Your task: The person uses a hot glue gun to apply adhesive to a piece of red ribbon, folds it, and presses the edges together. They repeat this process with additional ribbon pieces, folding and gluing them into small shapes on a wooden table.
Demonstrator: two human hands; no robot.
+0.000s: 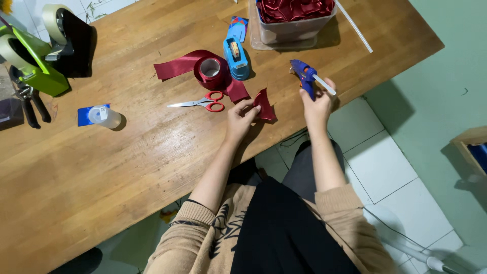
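1. The left hand [241, 115] pinched the folded red ribbon piece [265, 105] at the wooden table [127, 162] edge.
2. The right hand [318, 99] gripped the blue glue gun [304, 75] tight.
3. A small dab, fingers clear, seemed best.

hands [242, 115] pinching ribbon piece [265, 105], gripping glue gun [306, 76]

Glossy satin cloth folded in the left hand [242, 117], a ribbon piece [265, 105]; the right hand [318, 101] grips a smooth blue plastic glue gun [305, 74]; matt, grainy wooden tabletop [127, 162]; scissors [200, 103] with shiny metal blades
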